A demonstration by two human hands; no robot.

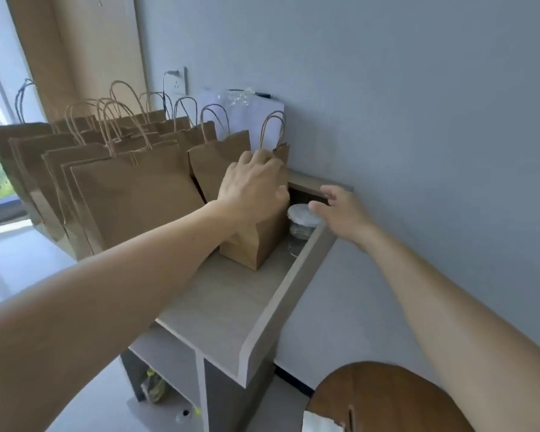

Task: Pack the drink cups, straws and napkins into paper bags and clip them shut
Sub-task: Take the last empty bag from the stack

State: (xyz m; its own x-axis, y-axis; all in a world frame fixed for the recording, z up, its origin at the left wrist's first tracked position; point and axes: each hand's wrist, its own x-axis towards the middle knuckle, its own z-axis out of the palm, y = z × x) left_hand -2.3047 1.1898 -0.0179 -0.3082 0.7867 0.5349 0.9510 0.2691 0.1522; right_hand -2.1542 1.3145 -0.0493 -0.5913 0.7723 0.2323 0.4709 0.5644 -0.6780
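Observation:
A small brown paper bag [256,241] stands upright on a grey shelf top [231,300]. My left hand [253,185] grips its folded top, fingers curled over the upper edge by the twine handle [273,129]. To its right a clear drink cup [301,227] with a white lid stands against the shelf's raised side. My right hand [340,210] hovers just above and beside the cup's lid with fingers loosely spread, holding nothing. No straws, napkins or clips are visible.
Several larger brown paper bags [131,188] with twine handles stand packed in rows to the left. A raised side rail [281,304] borders the shelf by the grey wall. A round wooden seat [387,400] sits at bottom right. Lower shelf compartments hold small items.

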